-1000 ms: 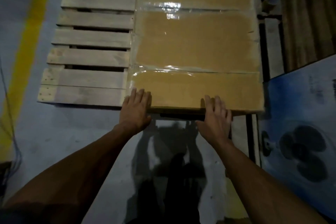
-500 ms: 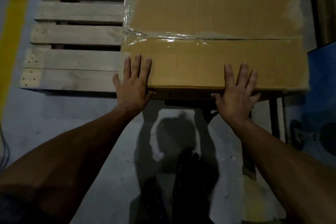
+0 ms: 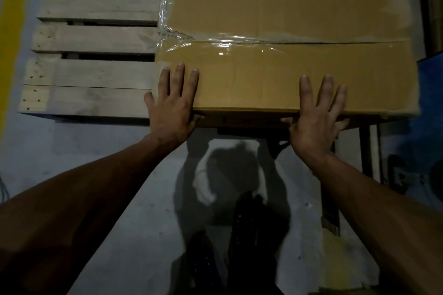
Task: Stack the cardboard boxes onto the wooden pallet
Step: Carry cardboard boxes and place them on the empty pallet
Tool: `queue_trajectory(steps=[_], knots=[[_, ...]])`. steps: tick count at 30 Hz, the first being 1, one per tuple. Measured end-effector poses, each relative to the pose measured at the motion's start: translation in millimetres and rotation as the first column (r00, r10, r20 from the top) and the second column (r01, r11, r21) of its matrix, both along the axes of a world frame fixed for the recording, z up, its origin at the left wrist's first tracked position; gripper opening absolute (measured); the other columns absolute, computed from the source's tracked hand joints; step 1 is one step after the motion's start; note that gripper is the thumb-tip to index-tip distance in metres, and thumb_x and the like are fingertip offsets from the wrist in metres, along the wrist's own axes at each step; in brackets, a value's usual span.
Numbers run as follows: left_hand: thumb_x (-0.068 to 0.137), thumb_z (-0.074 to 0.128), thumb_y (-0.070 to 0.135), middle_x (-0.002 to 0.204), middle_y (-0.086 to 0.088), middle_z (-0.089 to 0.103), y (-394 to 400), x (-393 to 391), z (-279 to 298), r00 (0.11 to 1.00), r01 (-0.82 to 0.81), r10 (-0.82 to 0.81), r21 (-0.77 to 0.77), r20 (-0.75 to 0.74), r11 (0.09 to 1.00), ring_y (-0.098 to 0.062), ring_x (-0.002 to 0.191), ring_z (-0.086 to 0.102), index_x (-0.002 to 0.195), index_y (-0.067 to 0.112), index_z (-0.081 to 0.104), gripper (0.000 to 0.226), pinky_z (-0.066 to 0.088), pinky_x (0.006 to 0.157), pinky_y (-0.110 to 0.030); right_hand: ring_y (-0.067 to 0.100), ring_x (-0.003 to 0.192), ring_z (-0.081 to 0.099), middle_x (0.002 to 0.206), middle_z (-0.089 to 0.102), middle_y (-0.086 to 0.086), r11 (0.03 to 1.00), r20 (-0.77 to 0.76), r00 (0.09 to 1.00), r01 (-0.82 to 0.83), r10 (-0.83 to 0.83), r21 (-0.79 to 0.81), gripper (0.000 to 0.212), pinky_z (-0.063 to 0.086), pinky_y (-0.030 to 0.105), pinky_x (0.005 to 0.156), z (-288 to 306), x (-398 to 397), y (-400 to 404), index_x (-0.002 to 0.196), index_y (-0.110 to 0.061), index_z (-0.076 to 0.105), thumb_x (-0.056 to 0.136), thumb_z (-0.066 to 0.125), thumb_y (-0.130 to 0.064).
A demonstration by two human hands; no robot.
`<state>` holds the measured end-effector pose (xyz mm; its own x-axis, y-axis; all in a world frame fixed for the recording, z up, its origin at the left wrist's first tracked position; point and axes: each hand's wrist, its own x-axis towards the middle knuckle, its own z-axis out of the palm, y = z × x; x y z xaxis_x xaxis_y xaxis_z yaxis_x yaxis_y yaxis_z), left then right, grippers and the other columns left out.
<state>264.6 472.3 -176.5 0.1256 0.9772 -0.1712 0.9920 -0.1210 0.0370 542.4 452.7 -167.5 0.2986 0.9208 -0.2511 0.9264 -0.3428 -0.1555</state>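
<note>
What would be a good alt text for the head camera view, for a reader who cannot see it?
Two bare hands, left hand and right hand, press flat on the near edge of a taped cardboard box. The box sits on the right part of a wooden pallet on a grey floor.

Matt brown cardboard box [image 3: 275, 79] sealed with glossy clear tape [image 3: 223, 42]; rough, pale bare-wood pallet [image 3: 96, 38]; dull grey concrete floor [image 3: 96, 151].

Left hand [image 3: 171, 106], right hand [image 3: 316, 115] — flat on cardboard box [image 3: 275, 79]

Pallet slats [image 3: 96, 38] left bare; box [image 3: 287, 7] fills right, apparently.
</note>
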Motion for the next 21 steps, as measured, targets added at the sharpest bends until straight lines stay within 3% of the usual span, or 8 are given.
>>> queue_trajectory(steps=[21], knots=[[0.079,0.074,0.05,0.164,-0.011,0.004,29,-2,0,1.0,0.002,-0.002,-0.005,-0.008,1.0,-0.039,0.147,0.007,0.157,0.023,0.006,0.107,0.03,0.1,-0.067,0.038,0.152,-0.01,0.168,-0.007,0.007,1.0,0.018,1.0,-0.023,0.023,-0.001,0.1,0.016,0.08,0.107,0,-3,27,0.159,-0.039,0.007,0.086,0.076,-0.027]])
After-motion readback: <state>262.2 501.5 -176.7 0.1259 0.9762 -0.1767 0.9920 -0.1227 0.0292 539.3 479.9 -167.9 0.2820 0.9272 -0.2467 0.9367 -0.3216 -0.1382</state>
